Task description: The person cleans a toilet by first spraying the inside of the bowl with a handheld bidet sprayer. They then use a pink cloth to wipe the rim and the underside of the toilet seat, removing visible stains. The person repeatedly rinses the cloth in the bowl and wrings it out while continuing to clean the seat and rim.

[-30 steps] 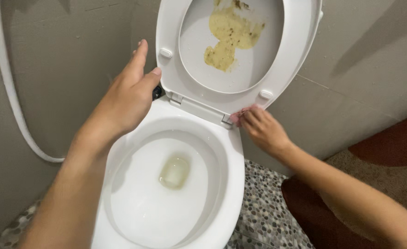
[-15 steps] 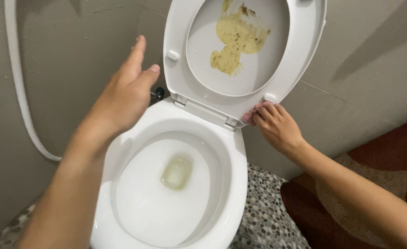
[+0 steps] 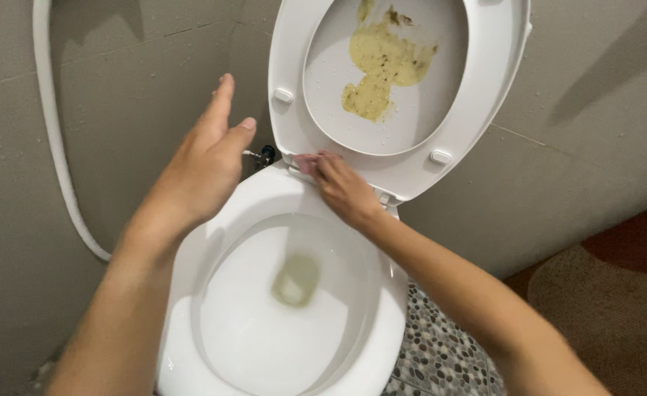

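Cloth (image 3: 306, 162), pink and small, is pressed by the right hand (image 3: 344, 188) against the hinge edge at the foot of the raised seat (image 3: 484, 95), above the back rim of the bowl (image 3: 265, 189); the fingers are closed over it. The left hand (image 3: 204, 166) is held open and empty in the air, just beside the seat's left edge, not touching it. A yellowish stain (image 3: 386, 62) is seen on the lid behind the seat. A white hose (image 3: 53, 139) hangs on the wall at left. Pebble floor (image 3: 440, 359) is seen lower right.

A white hose (image 3: 56, 139) hangs on the wall; pebble floor (image 3: 440, 352) below.
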